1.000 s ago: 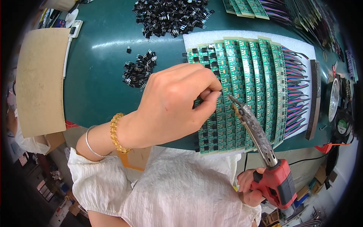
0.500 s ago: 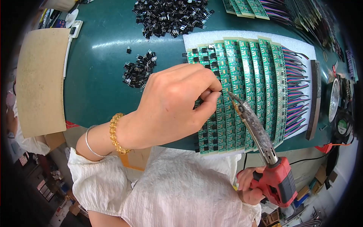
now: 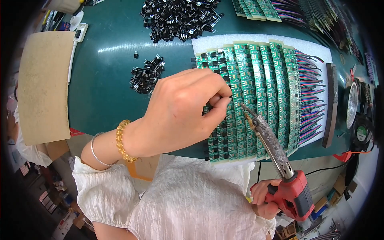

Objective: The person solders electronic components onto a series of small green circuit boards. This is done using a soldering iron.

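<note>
My left hand [image 3: 188,106] reaches over a row of green circuit boards [image 3: 262,92], thumb and forefinger pinched at one board. Whatever sits between those fingertips is hidden or too small to name. In my right hand [image 3: 264,198] is a soldering iron [image 3: 272,144] with a red and black pistol grip. Its tip points up and left over the boards, a little to the right of my left fingertips. Small black components [image 3: 222,138] with metal legs line the leftmost boards. My left hand covers part of those rows.
A small pile of black components [image 3: 147,75] lies left of the boards, a larger pile [image 3: 180,18] behind. The boards rest on white foam [image 3: 326,52]; coloured wires [image 3: 312,96] run right toward a dark bar [image 3: 330,104]. More boards [image 3: 260,9] lie at the back.
The soldering iron's tip has dropped slightly toward me, away from my left fingertips. The boards and my left fingertips have shifted slightly left in the picture. The pinch stays closed.
</note>
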`<state>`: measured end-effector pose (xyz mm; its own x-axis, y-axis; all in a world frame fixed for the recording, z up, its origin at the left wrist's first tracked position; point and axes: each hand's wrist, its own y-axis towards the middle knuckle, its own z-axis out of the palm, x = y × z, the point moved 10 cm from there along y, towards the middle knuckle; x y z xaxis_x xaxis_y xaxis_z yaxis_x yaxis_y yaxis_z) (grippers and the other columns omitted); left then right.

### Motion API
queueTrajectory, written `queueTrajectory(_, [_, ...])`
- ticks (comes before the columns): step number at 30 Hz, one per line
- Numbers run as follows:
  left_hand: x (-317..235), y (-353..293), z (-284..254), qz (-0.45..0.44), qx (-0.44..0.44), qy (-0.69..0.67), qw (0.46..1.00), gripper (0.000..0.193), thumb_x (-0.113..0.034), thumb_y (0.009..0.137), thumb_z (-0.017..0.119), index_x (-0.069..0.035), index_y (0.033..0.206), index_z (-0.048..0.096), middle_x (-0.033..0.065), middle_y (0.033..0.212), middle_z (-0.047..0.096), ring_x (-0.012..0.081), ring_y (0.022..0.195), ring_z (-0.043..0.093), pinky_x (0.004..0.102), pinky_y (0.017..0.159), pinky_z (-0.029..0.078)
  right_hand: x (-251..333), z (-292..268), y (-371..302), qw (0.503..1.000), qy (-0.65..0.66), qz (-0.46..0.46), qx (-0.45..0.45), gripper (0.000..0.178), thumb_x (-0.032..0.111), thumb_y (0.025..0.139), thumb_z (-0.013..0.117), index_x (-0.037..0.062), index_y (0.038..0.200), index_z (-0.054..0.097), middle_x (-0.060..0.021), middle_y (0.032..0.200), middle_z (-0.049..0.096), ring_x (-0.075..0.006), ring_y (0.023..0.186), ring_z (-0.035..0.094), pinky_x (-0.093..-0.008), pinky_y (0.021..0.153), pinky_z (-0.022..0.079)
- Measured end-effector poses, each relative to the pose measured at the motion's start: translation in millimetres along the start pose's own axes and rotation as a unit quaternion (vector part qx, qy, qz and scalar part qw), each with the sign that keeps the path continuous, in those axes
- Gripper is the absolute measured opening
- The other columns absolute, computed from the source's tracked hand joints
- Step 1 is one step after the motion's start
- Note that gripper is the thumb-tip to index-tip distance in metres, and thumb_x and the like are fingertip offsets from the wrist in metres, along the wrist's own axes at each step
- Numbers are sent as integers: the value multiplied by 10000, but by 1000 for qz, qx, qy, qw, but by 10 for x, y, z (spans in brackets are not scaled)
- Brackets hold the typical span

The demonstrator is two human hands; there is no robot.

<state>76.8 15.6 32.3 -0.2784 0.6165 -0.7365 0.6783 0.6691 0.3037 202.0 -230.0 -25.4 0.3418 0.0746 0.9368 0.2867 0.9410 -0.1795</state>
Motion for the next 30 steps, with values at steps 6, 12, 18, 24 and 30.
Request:
queueTrajectory(6, [-52, 13, 43, 3, 3, -3, 1000, 120, 51, 734, 719, -12, 822, 667, 28, 682, 599, 94, 529, 483, 226, 468, 363, 27, -88, -29, 997, -29, -16, -69, 766, 569, 852, 657, 2, 1291, 387, 21, 496, 453, -145, 400, 464, -295, 445, 399])
queueTrajectory(12, [-35, -1, 19, -38, 13, 6, 999, 106, 40, 745, 708, -18, 812, 650, 43, 691, 593, 134, 546, 530, 256, 495, 415, 808, -542, -89, 935, -110, -261, -216, 734, 506, 909, 616, -19, 1356, 365, -2, 541, 440, -110, 400, 397, -276, 425, 370])
queueTrajectory(18, [31, -94, -141, -38, -10, 15, 999, 105, 44, 768, 702, -18, 841, 657, 42, 708, 593, 108, 547, 500, 239, 489, 390, 1131, -1640, 129, 833, -188, -211, -476, 430, 236, 985, 570, -34, 1299, 454, 1, 548, 433, -101, 424, 392, -270, 417, 344])
queueTrajectory(24, [-22, -72, -621, -21, -95, 88, 991, 116, 39, 780, 690, -25, 865, 645, 51, 763, 610, 146, 557, 494, 264, 512, 397, 994, -1503, -203, 873, -94, -270, -396, 513, 417, 985, 532, -8, 1268, 483, 10, 544, 380, -113, 435, 378, -269, 430, 345])
queueTrajectory(30, [659, -271, -1172, -90, -130, 211, 965, 66, -64, 827, 675, -25, 880, 665, 66, 805, 643, 184, 635, 599, 298, 588, 496, 478, -613, -3, 962, -47, -221, -152, 767, 528, 933, 556, -54, 1372, 319, -3, 516, 405, -110, 383, 363, -258, 395, 364])
